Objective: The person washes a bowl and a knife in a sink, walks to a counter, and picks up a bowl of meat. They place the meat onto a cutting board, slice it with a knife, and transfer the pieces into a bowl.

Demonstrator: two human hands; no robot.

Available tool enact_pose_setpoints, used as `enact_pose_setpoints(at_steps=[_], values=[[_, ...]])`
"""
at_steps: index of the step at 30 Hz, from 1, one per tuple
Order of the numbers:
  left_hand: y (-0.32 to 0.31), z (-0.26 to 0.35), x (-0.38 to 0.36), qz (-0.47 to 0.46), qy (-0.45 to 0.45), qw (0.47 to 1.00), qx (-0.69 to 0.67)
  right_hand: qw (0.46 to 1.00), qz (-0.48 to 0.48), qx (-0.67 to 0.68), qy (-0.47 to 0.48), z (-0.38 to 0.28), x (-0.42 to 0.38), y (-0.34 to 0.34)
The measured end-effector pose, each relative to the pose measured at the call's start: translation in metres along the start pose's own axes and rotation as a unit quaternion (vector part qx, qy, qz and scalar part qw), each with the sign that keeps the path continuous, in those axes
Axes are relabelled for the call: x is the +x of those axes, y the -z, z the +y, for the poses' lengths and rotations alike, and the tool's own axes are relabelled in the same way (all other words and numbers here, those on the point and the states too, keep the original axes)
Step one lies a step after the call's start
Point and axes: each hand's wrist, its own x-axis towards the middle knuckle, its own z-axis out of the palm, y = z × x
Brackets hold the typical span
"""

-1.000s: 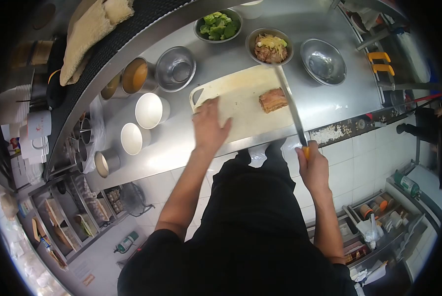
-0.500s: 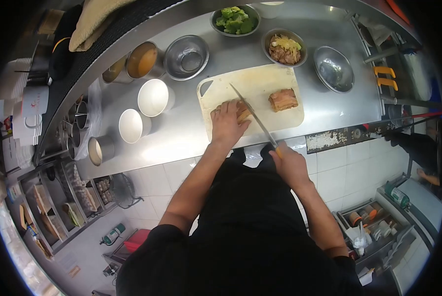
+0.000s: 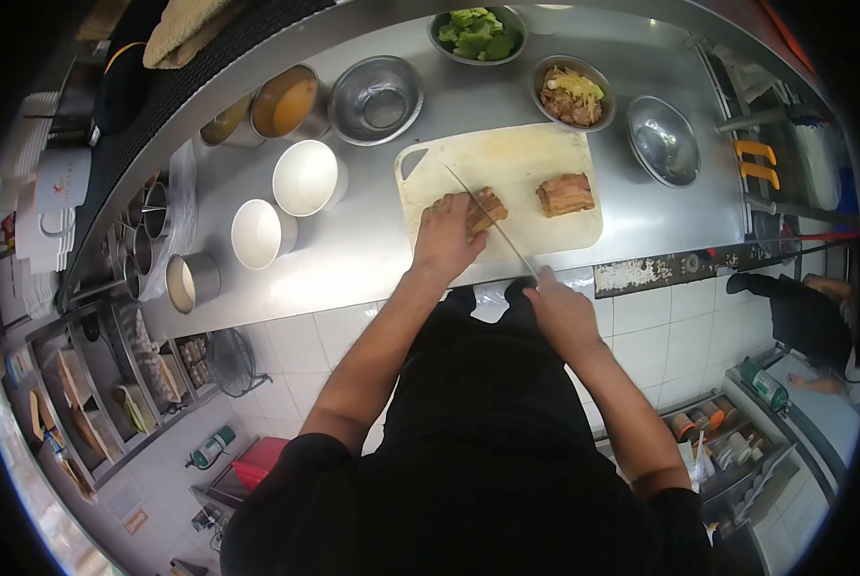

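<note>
My left hand (image 3: 446, 238) presses down on a piece of meat (image 3: 488, 205), with its fingers curled over the left part of it. The meat lies on a cream cutting board (image 3: 518, 154) with a handle hole in one corner. My right hand (image 3: 562, 315) grips a knife (image 3: 516, 251) by its handle, near the counter's front edge. The long, narrow blade slants across the meat, just right of my left fingertips, its tip pointing to the far left. A second browned block of meat (image 3: 566, 194) sits on the right side of the board, touched by neither hand.
Behind the board stand a bowl of green leaves (image 3: 478, 40), a bowl of meat with yellow shreds (image 3: 572, 96) and an empty metal bowl (image 3: 376, 99). Another metal bowl (image 3: 663, 141) is at right. White tubs (image 3: 305, 180) stand left. Another person (image 3: 804, 322) is at far right.
The view has shifted slightly. The knife blade has turned more edge-on, and more of the meat shows beside my left hand. The person at far right has come further into view.
</note>
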Motion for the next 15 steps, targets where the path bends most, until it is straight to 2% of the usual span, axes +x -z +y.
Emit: enact_pose_setpoints(at_steps=[5,12,15], values=[[0.002,-0.001,0.000,0.011,-0.012,1.000,-0.018,0.998,0.011,0.054,-0.005,-0.001,0.049,-0.035],[0.002,-0.003,-0.008,0.025,-0.013,0.998,-0.056,0.999,0.010,0.049,0.007,-0.010,0.022,0.000],[0.005,-0.002,-0.013,0.047,-0.004,0.998,-0.030,1.000,-0.011,0.026,0.005,-0.013,-0.003,0.016]])
